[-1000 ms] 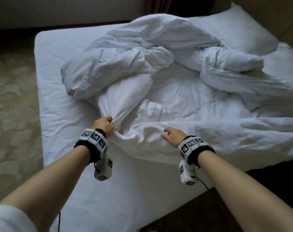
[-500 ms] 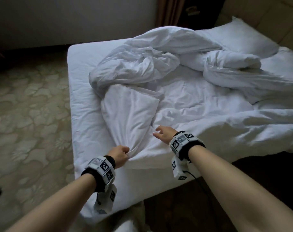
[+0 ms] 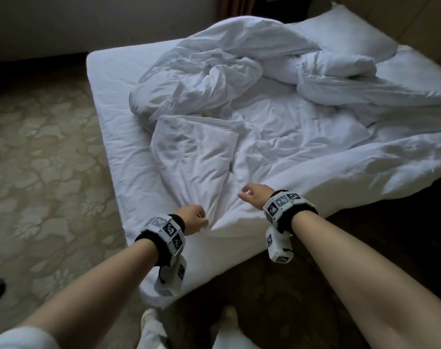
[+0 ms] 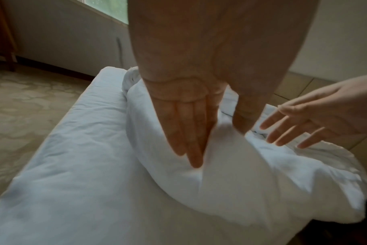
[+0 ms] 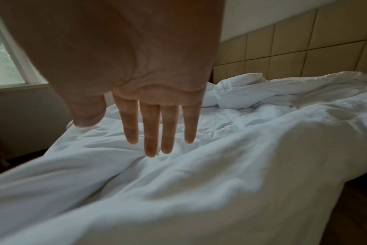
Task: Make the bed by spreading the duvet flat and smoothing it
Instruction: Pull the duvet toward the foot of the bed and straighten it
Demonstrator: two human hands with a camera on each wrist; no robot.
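A crumpled white duvet (image 3: 277,127) lies bunched across the bed (image 3: 108,102), with its near edge hanging off the bed's foot at the right. My left hand (image 3: 195,219) pinches a corner fold of the duvet (image 4: 230,165) between thumb and fingers (image 4: 191,140) near the bed's near corner. My right hand (image 3: 252,195) hovers open just above the duvet (image 5: 241,165) to the right of the left hand, its fingers (image 5: 151,132) straight and spread. A flattened flap of duvet stretches away from the left hand's grip.
A white pillow (image 3: 345,31) lies at the far right by the padded headboard (image 5: 304,49). Bare sheet shows along the bed's left side. Patterned carpet (image 3: 38,159) runs to the left, with a wall and window (image 5: 2,66) beyond. My feet (image 3: 151,321) stand at the bed's corner.
My left hand has pulled the duvet corner back toward the bed's near corner, drawing the flap out longer. My right hand has lifted slightly and stays open. I have stepped back.
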